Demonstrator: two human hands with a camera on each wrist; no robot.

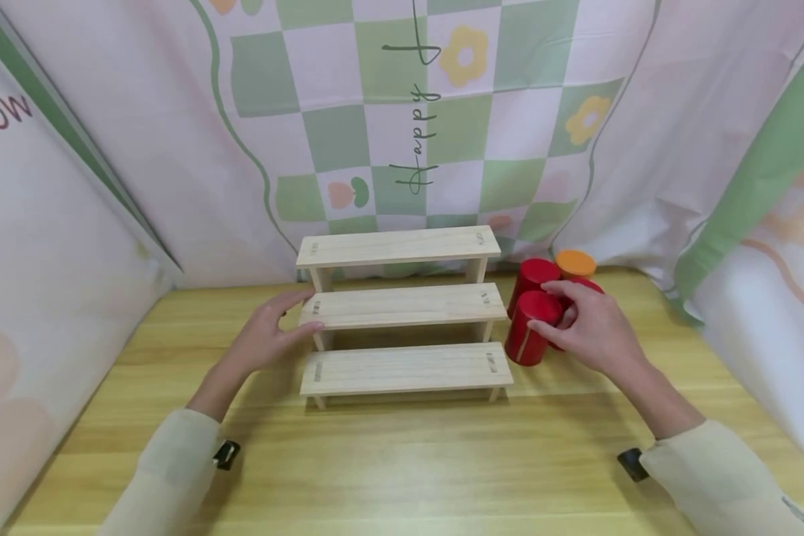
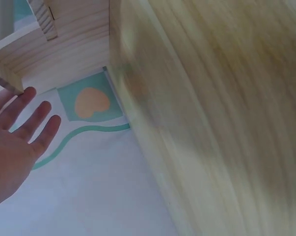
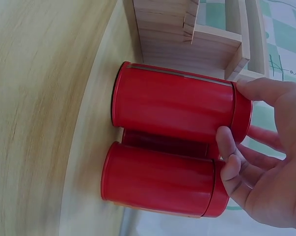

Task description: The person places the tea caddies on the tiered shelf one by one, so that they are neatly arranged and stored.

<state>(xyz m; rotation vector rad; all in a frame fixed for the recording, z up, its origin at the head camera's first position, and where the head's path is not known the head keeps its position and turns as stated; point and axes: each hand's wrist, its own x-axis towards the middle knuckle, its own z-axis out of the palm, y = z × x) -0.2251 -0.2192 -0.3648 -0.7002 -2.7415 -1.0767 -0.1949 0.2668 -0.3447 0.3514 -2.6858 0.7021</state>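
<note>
My left hand (image 1: 261,331) touches the left end of the middle board of a three-step wooden display stand (image 1: 405,305), thumb and fingers extended. In the left wrist view those fingers (image 2: 42,115) look spread, with one tip against a board's edge. On the right, thumb and fingers of my right hand (image 1: 596,327) pinch the lid of the front red canister (image 1: 524,346), which stands upright on the table beside the stand. Another red canister (image 3: 157,179) is close beside it in the right wrist view, under my curled fingers.
Behind the front canister stand a red one (image 1: 536,269) and one with an orange lid (image 1: 576,262), mostly hidden. Checked cloth (image 1: 402,134) hangs behind the stand, with more cloth on both sides. The wooden table (image 1: 402,461) extends in front.
</note>
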